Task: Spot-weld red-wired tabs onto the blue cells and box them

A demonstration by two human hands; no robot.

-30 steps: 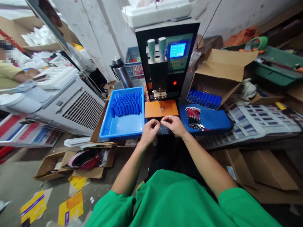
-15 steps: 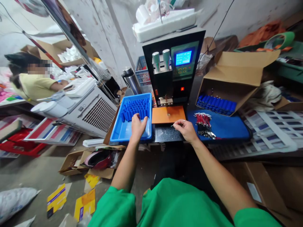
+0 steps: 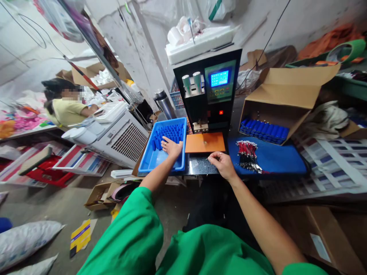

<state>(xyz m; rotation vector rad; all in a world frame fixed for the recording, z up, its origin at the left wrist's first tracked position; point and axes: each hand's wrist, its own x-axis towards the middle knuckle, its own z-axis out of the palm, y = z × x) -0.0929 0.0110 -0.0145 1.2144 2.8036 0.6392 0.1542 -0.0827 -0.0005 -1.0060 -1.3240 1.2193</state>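
Observation:
Over the right part of a blue tray, my left hand has its fingers spread, beside blue cylinders that stand in rows. Nothing shows in that hand. My right hand is pinched at the front edge of the table, just below an orange plate; whatever is between its fingertips is too small to name. Behind the plate rises a black machine with a lit screen. Red and black wires with metal ends lie on a blue mat to the right.
An open cardboard box with blue cylinders stands at the back right. A metal flask is behind the tray. White crates flank the table, and a person sits at the far left.
My left hand has opened wide, its fingers now spread to the left over the tray. My right hand stays pinched near the table edge. The whole view has shifted slightly.

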